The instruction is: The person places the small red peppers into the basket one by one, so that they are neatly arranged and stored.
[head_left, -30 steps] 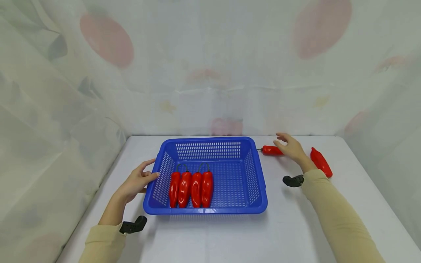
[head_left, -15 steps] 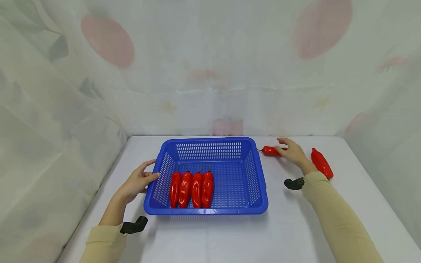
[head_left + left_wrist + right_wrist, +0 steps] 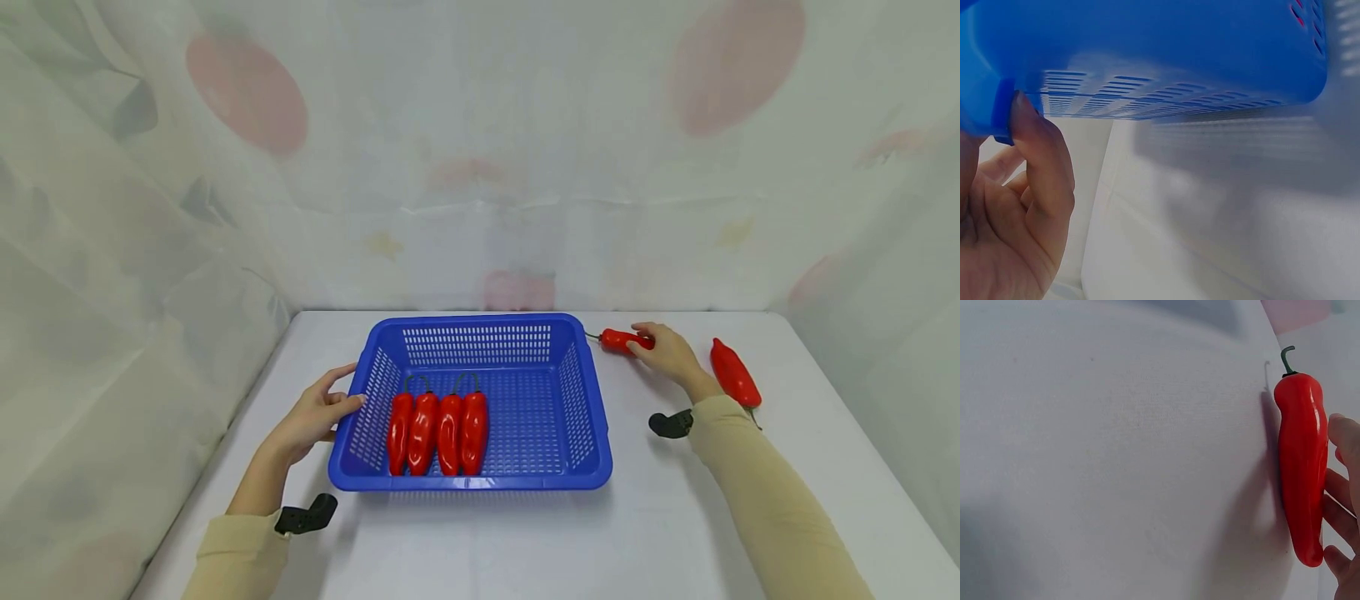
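On the left, my left hand point(image 3: 309, 414) grips the side rim of a blue plastic basket point(image 3: 480, 483), thumb over the edge and the other fingers outside. The left wrist view shows the fingers point(image 3: 1050, 169) pinching that rim from below. Several red chili peppers point(image 3: 423, 433) lie side by side in the basket's left half, stems pointing away. Beyond its right side, my right hand point(image 3: 672, 358) holds another red chili pepper point(image 3: 617, 340) near its tip, thumb and fingers on either side. In the right wrist view this chili pepper point(image 3: 1300, 462) has a curved green stem.
One more red chili pepper point(image 3: 733, 375) lies on the white table point(image 3: 525, 550), right of my right hand. A pale patterned curtain point(image 3: 480, 167) hangs behind the table and along both sides.
My right hand has come down and closed its thumb and fingers around the chili pepper by the basket, which has turned slightly. My left hand keeps its grip on the basket.
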A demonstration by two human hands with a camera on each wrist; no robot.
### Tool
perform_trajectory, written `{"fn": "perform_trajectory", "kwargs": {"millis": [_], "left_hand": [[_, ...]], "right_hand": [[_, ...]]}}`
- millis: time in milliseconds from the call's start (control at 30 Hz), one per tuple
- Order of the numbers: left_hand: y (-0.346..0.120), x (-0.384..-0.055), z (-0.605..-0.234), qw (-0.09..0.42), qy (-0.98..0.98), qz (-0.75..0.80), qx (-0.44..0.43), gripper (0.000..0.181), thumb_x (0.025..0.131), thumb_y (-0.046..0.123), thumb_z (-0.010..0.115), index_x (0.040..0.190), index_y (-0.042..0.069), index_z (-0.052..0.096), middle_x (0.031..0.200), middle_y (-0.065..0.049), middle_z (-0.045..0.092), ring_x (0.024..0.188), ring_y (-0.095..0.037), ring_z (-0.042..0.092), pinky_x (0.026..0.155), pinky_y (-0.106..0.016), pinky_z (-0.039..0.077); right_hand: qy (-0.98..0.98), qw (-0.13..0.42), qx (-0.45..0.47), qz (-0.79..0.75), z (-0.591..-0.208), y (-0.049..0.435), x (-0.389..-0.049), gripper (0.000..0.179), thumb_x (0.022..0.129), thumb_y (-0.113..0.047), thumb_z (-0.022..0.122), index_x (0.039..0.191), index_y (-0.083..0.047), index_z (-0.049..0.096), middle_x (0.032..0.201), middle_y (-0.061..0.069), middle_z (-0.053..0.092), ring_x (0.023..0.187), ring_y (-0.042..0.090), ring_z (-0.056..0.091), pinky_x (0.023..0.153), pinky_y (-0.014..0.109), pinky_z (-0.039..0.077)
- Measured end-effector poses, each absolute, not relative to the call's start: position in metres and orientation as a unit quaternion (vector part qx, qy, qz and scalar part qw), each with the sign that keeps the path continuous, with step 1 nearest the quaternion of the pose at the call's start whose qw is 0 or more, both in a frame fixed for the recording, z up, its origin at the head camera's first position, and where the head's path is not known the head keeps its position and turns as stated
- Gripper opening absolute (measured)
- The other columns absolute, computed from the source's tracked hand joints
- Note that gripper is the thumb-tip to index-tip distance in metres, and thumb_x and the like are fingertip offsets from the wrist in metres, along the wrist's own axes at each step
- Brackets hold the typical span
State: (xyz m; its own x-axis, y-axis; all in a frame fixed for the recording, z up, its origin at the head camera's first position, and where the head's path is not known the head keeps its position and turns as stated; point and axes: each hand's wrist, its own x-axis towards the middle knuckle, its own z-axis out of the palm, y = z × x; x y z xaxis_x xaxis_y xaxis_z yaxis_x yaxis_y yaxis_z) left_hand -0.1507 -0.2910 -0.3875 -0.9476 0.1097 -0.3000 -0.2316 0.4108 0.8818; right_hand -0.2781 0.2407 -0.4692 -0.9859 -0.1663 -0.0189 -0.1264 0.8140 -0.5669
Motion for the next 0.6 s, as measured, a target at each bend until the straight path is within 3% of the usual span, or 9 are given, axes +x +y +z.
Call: {"fn": "perform_trajectory", "kwargs": {"millis": [333, 600], "left_hand": [[-0.294, -0.153, -0.393, 0.158, 0.821, 0.547, -0.036, 0.069, 0.092, 0.017, 0.057, 0.147, 0.013, 0.016, 0.094, -0.023, 0.057, 0.077, -0.029, 0.066, 0.065, -0.047, 0.056], [-0.306, -0.162, -0.413, 0.151, 0.825, 0.543, -0.033, 0.072, 0.089, 0.027, 0.06, 0.147, 0.022, 0.017, 0.095, -0.021, 0.057, 0.077, -0.027, 0.066, 0.064, -0.046, 0.056]], "right_hand": [[0.962, 0.029, -0.073, -0.263, -0.47, 0.237, -0.276, 0.046, 0.09, -0.023, 0.056, 0.13, -0.001, 0.049, 0.122, 0.026, 0.051, 0.108, 0.04, 0.048, 0.093, 0.056, 0.04], [0.954, 0.034, -0.052, -0.292, -0.477, 0.238, -0.275, 0.046, 0.091, -0.023, 0.055, 0.131, -0.002, 0.047, 0.126, 0.026, 0.048, 0.111, 0.041, 0.045, 0.095, 0.056, 0.039]]}}
